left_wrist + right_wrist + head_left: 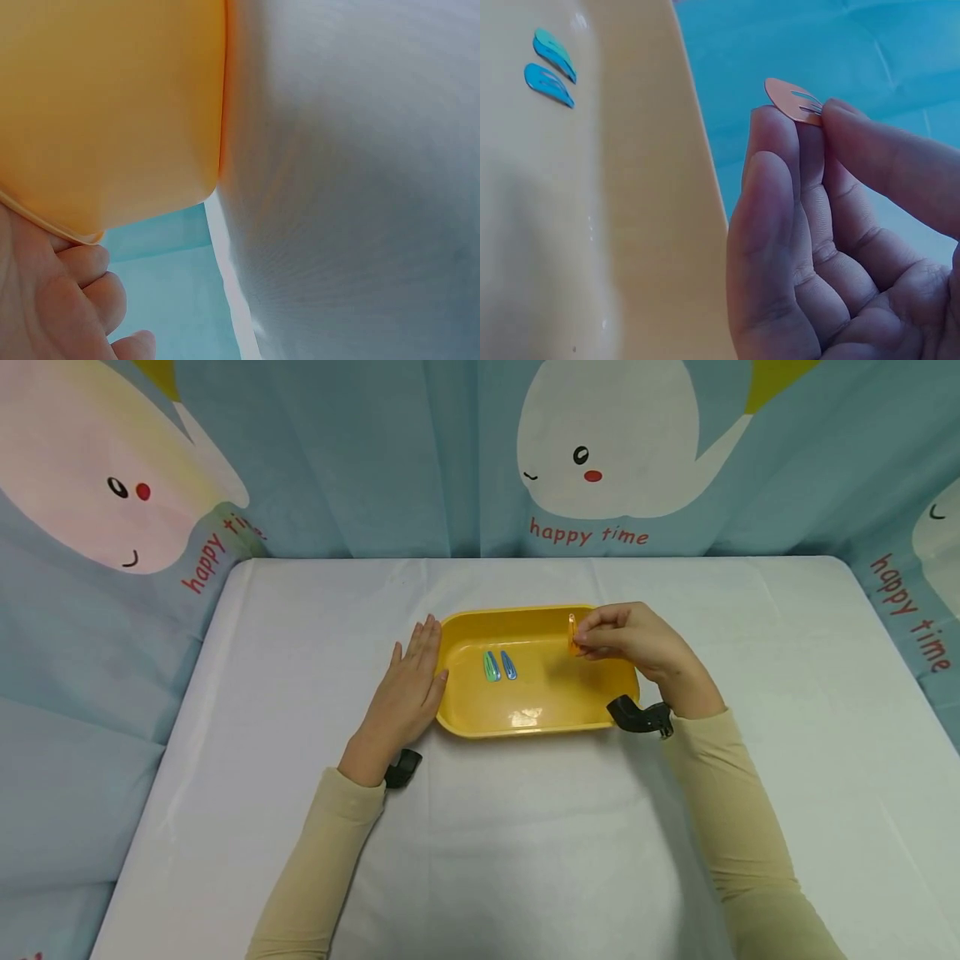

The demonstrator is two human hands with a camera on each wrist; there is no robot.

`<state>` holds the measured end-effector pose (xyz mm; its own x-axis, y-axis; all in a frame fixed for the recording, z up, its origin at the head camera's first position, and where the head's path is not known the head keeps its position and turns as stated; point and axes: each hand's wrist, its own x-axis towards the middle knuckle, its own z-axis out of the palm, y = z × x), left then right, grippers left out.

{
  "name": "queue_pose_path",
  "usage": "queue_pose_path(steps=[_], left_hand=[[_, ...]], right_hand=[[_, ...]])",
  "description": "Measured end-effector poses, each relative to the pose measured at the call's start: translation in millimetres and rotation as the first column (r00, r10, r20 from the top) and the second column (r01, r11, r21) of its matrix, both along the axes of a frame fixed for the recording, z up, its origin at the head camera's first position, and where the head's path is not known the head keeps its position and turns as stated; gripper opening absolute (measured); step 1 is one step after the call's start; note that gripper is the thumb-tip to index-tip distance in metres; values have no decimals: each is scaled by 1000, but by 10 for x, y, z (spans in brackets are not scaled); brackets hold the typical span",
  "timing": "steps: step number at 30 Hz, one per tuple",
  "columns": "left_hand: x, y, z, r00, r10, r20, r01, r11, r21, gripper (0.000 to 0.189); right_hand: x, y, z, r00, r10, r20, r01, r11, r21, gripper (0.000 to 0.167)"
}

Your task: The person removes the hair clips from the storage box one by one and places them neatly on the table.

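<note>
My right hand [637, 639] pinches an orange snap hair clip [572, 633] between thumb and fingertips, above the right part of a yellow tray [555, 702]. In the right wrist view the orange clip [791, 100] shows its rounded end and slots, with its narrow end hidden by the thumb. A green hair clip [489, 667] and a blue one lie touching on the tray floor, left of its middle. Another blue hair clip [509, 665] lies just to their right. My left hand [411, 681] rests with straight fingers along the tray's left rim.
The tray stands on a white-covered table [510, 835]. A blue curtain [390, 452] with whale prints hangs behind and at both sides. A black wrist camera [403, 768] sits at the left wrist, and another wrist camera [637, 714] overlaps the tray's front right corner.
</note>
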<state>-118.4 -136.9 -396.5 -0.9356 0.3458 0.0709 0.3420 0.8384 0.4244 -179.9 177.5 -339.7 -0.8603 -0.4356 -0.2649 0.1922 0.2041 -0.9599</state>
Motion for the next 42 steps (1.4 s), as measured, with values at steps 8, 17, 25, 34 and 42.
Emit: queue_pose_path(steps=[8,17,25,34,42], left_hand=[[4,1,4,1000,4,3,-4,1000,-5,60],[-5,2,-11,1000,-6,-5,6,1000,5,60],[-12,1,-12,1000,-6,-7,6,1000,5,60],[0,13,0,1000,-3,-9,3,1000,21,60],[-7,-7,-22,1000,-10,-16,10,1000,12,60]], right_hand=[[47,132,2,998,-58,-4,58,998,-27,6],[115,269,-32,991,-135,-13,135,991,-12,6],[154,389,-62,988,-157,-11,155,984,-90,8],[158,503,-109,986,-168,-15,164,976,-145,10],[166,639,-104,975,-220,22,219,951,-218,12]])
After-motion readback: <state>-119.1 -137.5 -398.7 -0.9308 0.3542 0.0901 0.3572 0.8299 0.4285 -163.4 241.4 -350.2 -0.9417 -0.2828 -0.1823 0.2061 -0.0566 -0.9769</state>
